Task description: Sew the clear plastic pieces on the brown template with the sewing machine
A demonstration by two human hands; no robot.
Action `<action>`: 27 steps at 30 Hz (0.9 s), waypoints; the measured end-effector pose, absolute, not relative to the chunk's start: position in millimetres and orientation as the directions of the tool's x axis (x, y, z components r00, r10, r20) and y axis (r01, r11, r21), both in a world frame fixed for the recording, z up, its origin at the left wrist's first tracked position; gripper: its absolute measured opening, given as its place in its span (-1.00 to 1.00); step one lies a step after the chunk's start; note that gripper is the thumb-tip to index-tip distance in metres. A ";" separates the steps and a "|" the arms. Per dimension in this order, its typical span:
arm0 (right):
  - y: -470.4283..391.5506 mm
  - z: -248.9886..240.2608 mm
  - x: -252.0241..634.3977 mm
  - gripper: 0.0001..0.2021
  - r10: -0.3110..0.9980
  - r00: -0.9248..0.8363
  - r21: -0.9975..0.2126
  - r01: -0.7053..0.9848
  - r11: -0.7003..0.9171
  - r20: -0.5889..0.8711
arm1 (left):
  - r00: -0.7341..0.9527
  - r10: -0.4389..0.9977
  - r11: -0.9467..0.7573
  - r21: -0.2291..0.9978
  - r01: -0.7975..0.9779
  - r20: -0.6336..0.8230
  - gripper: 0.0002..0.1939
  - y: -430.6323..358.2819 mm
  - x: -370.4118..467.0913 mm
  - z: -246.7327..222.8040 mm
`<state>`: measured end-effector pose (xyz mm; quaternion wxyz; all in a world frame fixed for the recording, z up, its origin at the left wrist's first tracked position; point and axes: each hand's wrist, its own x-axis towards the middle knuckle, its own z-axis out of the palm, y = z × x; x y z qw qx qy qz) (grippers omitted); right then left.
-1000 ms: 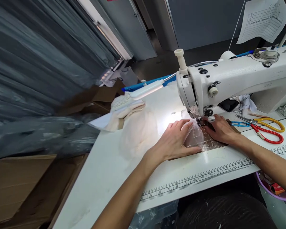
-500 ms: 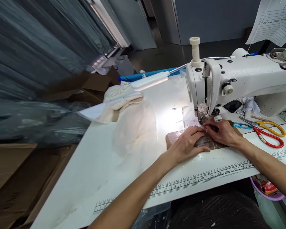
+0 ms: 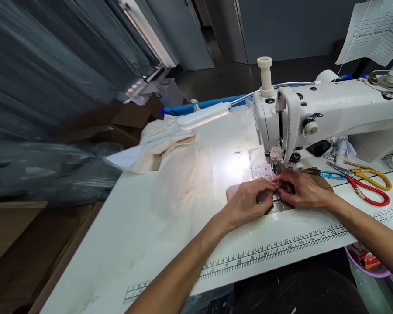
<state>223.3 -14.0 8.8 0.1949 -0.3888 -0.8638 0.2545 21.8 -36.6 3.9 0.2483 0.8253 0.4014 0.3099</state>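
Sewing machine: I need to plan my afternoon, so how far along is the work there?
Done: no piece looks plainly finished. In hand: at the sewing machine, the left hand and right hand meet, fingertips pinched; what they pinch is too small to tell. Left: perhaps the sheer fabric lying loose on the table; any stitching on it isn't visible.

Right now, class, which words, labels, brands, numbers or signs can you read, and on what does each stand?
"10", "12", "13", "14", "15": ruler strip along the table; others blurred.
Writing on the paper: too small to read.
Label on the scissors: too small to read.
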 end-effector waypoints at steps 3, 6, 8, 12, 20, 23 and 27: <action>-13.3 12.1 222.3 -0.79 0.775 -0.621 -0.611 0.570 0.548 0.116 | 0.383 0.872 -0.479 0.692 0.539 0.305 -0.90 -38.9 26.7 -0.5; -12.4 15.1 222.6 -0.83 0.781 -0.619 -0.653 0.559 0.512 0.082 | 0.306 0.909 -0.411 0.730 0.547 0.283 -0.94 -39.8 27.9 -4.4; -11.8 15.8 222.7 -0.85 0.783 -0.618 -0.669 0.553 0.496 0.070 | 0.289 0.917 -0.394 0.739 0.546 0.275 -0.88 -39.8 27.5 -5.9; -10.8 14.0 222.2 -0.92 0.791 -0.608 -0.652 0.575 0.495 0.065 | 0.293 0.918 -0.390 0.749 0.536 0.269 -0.83 -39.8 26.9 -5.7; -15.7 11.2 215.8 -0.97 0.812 -0.574 -0.622 0.599 0.505 0.107 | 0.332 0.920 -0.359 0.785 0.505 0.208 -0.76 -40.0 28.1 -3.1; -13.8 11.0 212.5 -0.94 0.893 -0.442 -0.644 0.659 0.390 0.088 | 0.369 0.914 -0.346 0.798 0.494 0.168 -0.73 -39.9 27.1 -3.3; -10.1 12.5 216.6 -0.94 0.904 -0.422 -0.732 0.595 0.333 0.068 | 0.355 0.932 -0.259 0.829 0.496 0.079 -0.73 -40.1 25.8 0.7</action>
